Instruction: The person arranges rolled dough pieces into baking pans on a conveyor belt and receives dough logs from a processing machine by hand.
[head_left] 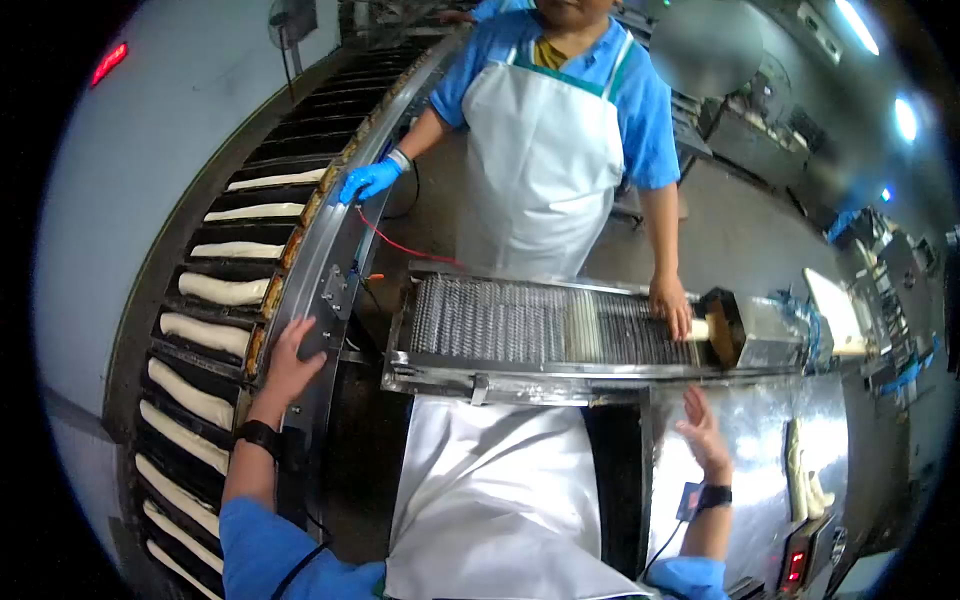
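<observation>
My left hand is open, fingers apart and empty, at the metal rail beside the line of dark pans. Whether it touches the rail I cannot tell. Long pale dough strips lie in the pans just to its left. My right hand is open too, fingers stretched upward with nothing in them. It is over the shiny metal table, close to the near edge of the mesh conveyor. Farther right on that table lie pale dough pieces.
Across the mesh conveyor stands a co-worker in a white apron. The co-worker's blue-gloved hand rests on the rail; the bare hand touches a dough piece at the metal chute. A red cable hangs between rail and conveyor.
</observation>
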